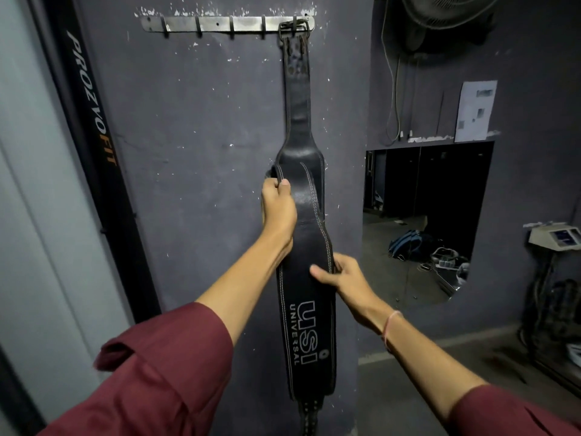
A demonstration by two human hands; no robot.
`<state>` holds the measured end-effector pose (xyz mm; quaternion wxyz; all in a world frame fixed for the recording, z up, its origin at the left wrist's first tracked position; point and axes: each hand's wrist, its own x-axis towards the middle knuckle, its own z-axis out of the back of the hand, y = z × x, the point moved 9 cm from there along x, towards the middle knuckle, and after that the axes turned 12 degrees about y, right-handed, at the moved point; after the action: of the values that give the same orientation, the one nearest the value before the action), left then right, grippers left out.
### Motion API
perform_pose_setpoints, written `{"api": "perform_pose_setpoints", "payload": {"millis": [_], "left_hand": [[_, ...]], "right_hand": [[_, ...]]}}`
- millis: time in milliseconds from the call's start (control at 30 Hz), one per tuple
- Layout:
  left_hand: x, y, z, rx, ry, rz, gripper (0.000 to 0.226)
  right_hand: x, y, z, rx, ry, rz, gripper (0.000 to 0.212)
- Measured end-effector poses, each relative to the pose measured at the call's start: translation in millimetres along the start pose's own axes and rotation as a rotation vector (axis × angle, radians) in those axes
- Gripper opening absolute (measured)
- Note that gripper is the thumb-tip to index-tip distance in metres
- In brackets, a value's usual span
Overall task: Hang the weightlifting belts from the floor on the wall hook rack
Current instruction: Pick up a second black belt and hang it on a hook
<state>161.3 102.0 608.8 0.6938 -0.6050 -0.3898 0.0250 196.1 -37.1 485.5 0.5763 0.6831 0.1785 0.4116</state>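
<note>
A black leather weightlifting belt [303, 325] with white "USI UNIVERSAL" lettering hangs down the dark wall. Its buckle sits over the rightmost hook of the metal hook rack [220, 24] at the top. My left hand [278, 207] grips the belt's left edge at its wide middle, thumb on the front. Lower down, my right hand [338, 273] holds the belt's right edge, thumb across the front and fingers behind. The belt's lower end runs out of view at the bottom. Whether a second belt lies behind this one cannot be told.
The rack's other hooks [199, 28] to the left are bare. A black "PROZVOFIT" frame post [91, 121] slants at the left. A wall mirror [421, 221] at the right reflects bags on a floor. A fan [446, 14] hangs above, and equipment [556, 240] stands at far right.
</note>
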Motion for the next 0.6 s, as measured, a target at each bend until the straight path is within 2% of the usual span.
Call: {"api": "perform_pose_setpoints", "payload": {"millis": [67, 167, 233, 300, 400, 500, 600], "left_hand": [[-3, -12, 1, 0.065, -0.001, -0.083, 0.025], [-8, -21, 0, 0.176, 0.013, -0.159, 0.017], [-13, -24, 2, 0.209, 0.026, -0.200, 0.017], [-15, -25, 10, 0.239, 0.009, -0.217, 0.020], [-21, -24, 16, 0.283, 0.031, -0.278, 0.025], [-36, -23, 13, 0.315, 0.070, -0.341, 0.022], [-43, -13, 17, 0.381, 0.040, -0.320, 0.021]], "right_hand": [[0, -8, 1, 0.001, -0.040, -0.012, 0.022], [26, 41, -4, -0.075, -0.125, 0.121, 0.014], [44, 83, -9, -0.108, -0.155, 0.178, 0.028], [57, 104, -13, -0.097, -0.152, 0.188, 0.032], [72, 108, -26, 0.021, -0.046, 0.127, 0.021], [83, 116, -28, 0.066, -0.102, 0.137, 0.021], [84, 122, -33, 0.063, -0.153, 0.178, 0.018]]}}
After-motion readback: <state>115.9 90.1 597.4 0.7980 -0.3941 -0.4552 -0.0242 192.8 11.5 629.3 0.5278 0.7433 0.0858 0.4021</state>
